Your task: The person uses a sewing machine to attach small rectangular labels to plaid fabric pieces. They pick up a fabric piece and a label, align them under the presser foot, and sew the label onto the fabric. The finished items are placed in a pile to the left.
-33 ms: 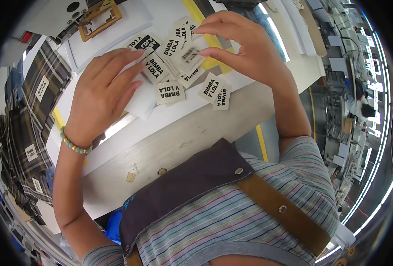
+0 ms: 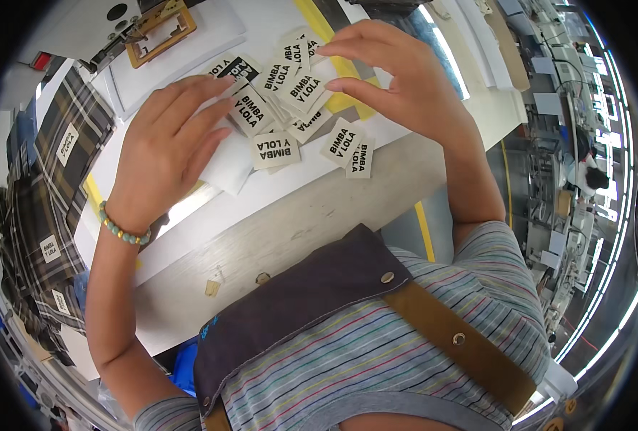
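Note:
A loose pile of small white fabric labels [image 2: 252,111] with dark lettering lies on the white work surface. Left of it hovers my left hand [image 2: 159,147], fingers stretched and slightly spread, fingertips beside a dark label [image 2: 241,70] and holding nothing. On the other side is my right hand [image 2: 401,82], open, with thumb and forefinger apart. Its thumb tip is at the edge of the top label [image 2: 304,92]; whether it touches cannot be made out. One label [image 2: 276,151] lies at the pile's near side, and two overlapping labels [image 2: 343,142] lie apart to the right.
Dark plaid fabric [image 2: 56,179] bearing white labels hangs at the left. A sewing machine head [image 2: 81,29] and an orange-brown frame [image 2: 162,36] stand at the far left. Yellow tape [image 2: 311,16] crosses the surface. The wooden table edge [image 2: 290,223] runs close to my body.
The label by my right thumb was smeared by motion and now lies sharp and still on the pile. Both hands have barely moved.

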Available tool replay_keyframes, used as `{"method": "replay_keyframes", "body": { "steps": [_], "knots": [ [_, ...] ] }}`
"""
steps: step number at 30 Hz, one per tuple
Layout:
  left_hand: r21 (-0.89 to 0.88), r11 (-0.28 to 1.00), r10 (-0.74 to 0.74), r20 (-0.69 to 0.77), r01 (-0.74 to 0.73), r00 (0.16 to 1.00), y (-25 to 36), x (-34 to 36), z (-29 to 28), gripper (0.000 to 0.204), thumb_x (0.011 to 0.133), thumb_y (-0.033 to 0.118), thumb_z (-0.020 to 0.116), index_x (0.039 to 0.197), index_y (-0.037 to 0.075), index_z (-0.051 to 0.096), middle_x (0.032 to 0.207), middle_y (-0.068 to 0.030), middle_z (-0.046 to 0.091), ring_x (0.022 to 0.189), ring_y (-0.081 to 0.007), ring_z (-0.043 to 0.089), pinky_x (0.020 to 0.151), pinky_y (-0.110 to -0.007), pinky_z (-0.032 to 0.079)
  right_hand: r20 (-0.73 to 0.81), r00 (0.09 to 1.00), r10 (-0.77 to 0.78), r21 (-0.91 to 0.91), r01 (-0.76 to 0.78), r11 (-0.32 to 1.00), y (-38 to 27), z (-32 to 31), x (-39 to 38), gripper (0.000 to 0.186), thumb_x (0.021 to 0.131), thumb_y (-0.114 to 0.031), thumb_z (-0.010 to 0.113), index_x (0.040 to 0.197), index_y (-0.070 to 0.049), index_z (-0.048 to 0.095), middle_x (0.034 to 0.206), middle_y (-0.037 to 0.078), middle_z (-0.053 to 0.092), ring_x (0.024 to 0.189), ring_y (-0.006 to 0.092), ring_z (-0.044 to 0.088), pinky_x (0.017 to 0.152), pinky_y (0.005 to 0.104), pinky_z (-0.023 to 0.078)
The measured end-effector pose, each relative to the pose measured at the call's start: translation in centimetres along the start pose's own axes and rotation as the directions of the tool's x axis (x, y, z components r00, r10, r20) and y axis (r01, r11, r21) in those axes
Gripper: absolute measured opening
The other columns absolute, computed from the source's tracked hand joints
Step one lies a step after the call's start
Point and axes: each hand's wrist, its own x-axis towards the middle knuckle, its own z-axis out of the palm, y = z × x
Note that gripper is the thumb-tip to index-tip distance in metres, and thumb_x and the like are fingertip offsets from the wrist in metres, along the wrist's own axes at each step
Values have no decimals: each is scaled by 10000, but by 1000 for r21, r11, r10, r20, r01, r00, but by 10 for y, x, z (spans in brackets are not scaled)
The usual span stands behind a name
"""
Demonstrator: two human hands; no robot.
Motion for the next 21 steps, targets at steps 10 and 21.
{"method": "replay_keyframes", "body": {
  "steps": [10, 21],
  "knots": [
    [-164, 981, -118, -100, 101, 988, -15, -12, 7, 277, 877, 38, 815, 1149, 39, 763, 1367, -109, 737, 1242, -344, 686, 1036, -430, 564, 410, 906, 104, -21, -105, 994, -35, 3, -51, 334, 819, -160, 866, 1131, -84, 774, 1179, 53, 658, 1142, 294, 665, 904, 435, 556],
    [-207, 973, -120, -76, 102, 990, -9, -6, 7, 234, 896, 17, 788, 1128, 26, 764, 1324, -117, 748, 1228, -351, 688, 1016, -442, 568, -153, 974, -167, -272, 121, 955, -22, -6, -24, 272, 822, -117, 834, 1086, -69, 789, 1074, 42, 745, 983, 248, 711, 798, 392, 569]
  ]
}}
